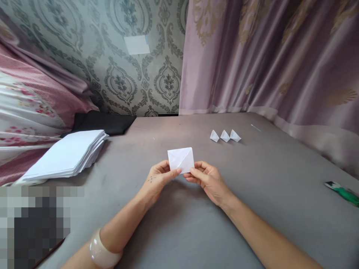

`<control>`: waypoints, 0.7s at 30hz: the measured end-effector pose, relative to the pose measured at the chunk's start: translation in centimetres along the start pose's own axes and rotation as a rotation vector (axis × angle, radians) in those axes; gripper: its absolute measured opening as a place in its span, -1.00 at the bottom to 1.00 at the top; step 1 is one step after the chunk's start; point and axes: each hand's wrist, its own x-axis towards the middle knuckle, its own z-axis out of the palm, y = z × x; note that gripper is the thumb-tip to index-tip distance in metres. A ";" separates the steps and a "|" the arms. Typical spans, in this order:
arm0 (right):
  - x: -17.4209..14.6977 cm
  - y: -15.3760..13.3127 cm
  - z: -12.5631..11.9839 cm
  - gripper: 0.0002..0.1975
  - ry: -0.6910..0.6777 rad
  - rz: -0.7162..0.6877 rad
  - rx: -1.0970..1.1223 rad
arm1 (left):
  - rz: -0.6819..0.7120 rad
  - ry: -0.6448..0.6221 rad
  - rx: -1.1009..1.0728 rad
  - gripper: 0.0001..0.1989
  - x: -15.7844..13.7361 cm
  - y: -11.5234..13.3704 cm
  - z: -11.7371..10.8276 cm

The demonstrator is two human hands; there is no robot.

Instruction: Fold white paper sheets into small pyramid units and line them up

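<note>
Currently, a small folded white paper (181, 158) is held up between both hands, just above a grey surface (179, 231) and near the middle of the view. The left hand (159, 178) pinches its lower left part, thumb across the front and the other fingers behind. The right hand (209, 181) grips the lower right corner the same way, so the fingers of both hands are closed on the paper. Its front face looks blank white, with a diagonal crease running across it. Small dark marks (152, 179) sit on the left hand near the thumb, too tiny to read as writing. A pale, glossy bangle (102, 252) circles the left forearm.

Beyond the right hand, three small folded paper pieces (224, 136) stand in a row, close together, their visible faces white. Far to the right lies a green and white object (343, 193) with a dark end; any label on it is too blurred to make out. To the left, a thick stack of white sheets (67, 151) lies beside a black item (112, 122), its top sheet plain. On the patterned wall (120, 78), a white rectangle (137, 45) shows a touch of blue at its upper right corner.
</note>
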 end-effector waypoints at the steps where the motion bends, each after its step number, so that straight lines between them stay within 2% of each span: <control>1: 0.1 0.2 -0.1 -0.72 -0.015 0.005 -0.036 | 0.010 0.013 0.020 -0.72 0.0 0.0 0.0; 3: 0.5 0.4 -0.5 -0.74 -0.009 -0.047 -0.189 | 0.050 0.043 0.091 -0.76 0.0 0.0 -0.2; 5: 0.9 0.5 -1.1 -0.71 0.069 -0.201 -0.406 | 0.137 0.070 0.235 -0.80 0.0 0.0 -0.4; 8: 1.4 0.6 -1.9 -0.65 0.183 -0.504 -0.698 | 0.356 0.108 0.546 -0.86 0.2 -0.1 -0.8; 12: 1.2 0.7 -2.6 -0.84 0.134 -0.788 -1.045 | 0.667 0.084 0.922 -0.85 0.4 -0.8 -1.3; 14: 1.0 0.8 -2.6 -0.80 0.109 -0.844 -1.227 | 0.787 0.042 1.112 -0.81 0.5 -1.1 -1.6; 17: 0.9 1.0 -2.5 -0.72 0.101 -0.852 -1.454 | 0.894 -0.022 1.378 -0.77 0.6 -1.3 -1.9; 21: 1.2 1.2 -2.3 -0.70 0.057 -0.832 -1.628 | 0.894 -0.083 1.552 -0.74 1.0 -1.3 -1.9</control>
